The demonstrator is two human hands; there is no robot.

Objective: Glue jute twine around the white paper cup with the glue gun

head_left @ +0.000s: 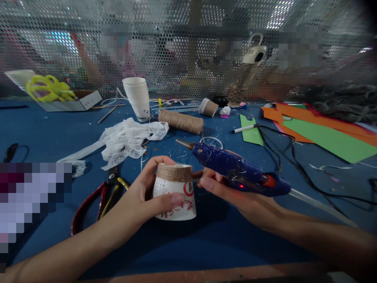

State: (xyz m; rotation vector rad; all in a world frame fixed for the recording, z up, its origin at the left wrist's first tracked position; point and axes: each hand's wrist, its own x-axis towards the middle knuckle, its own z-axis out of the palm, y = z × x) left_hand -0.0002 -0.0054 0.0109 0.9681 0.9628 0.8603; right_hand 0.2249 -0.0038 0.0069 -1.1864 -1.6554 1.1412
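Observation:
My left hand [156,192] is wrapped round a white paper cup [178,202] printed with red blossoms and dark writing. The cup is upside down, and brown twine [174,172] circles its upper part. In my right hand [232,186] is a blue hot glue gun [235,167], its red light lit and a clear glue stick [321,206] sticking out of the back. The gun's metal nozzle points left, above and just behind the cup. A brown strand runs from the cup towards my right fingers; whether they pinch it I cannot tell.
Behind the cup lie white lace [126,137], a twine roll [181,121] and stacked paper cups [138,96]. Red-handled pliers [91,204] rest by my left forearm. Coloured paper [326,133] and a black cable [297,161] are at right. Yellow scissors [48,88] lie in a box. A perforated screen [182,51] stands behind.

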